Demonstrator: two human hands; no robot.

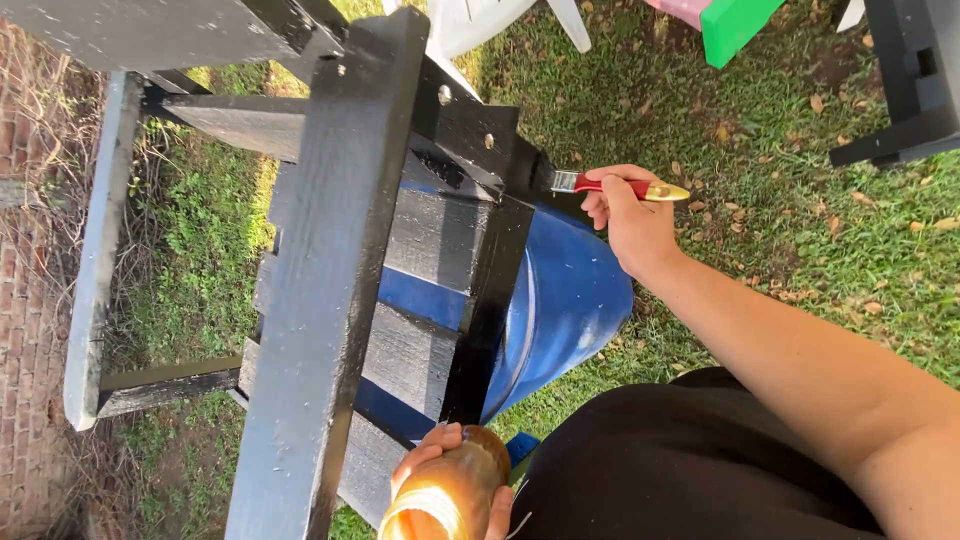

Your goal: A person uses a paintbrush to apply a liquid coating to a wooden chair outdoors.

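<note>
A black-painted wooden chair (330, 250) of slats and boards lies across a blue barrel (565, 300) on grass. My right hand (630, 220) grips a paintbrush (615, 186) with a red and yellow handle. Its black bristles touch the upper end of a black side rail (495, 290) of the chair. My left hand (450, 480) holds a brown, shiny jar (450, 495) at the bottom of the view, just below the chair's slats. My black clothing fills the lower right.
A brick wall (30, 300) runs down the left side. A white plastic chair (480, 20) and a green and pink board (725, 20) stand at the top. More black-painted wood (905, 90) sits at the top right. Grass with dry leaves surrounds everything.
</note>
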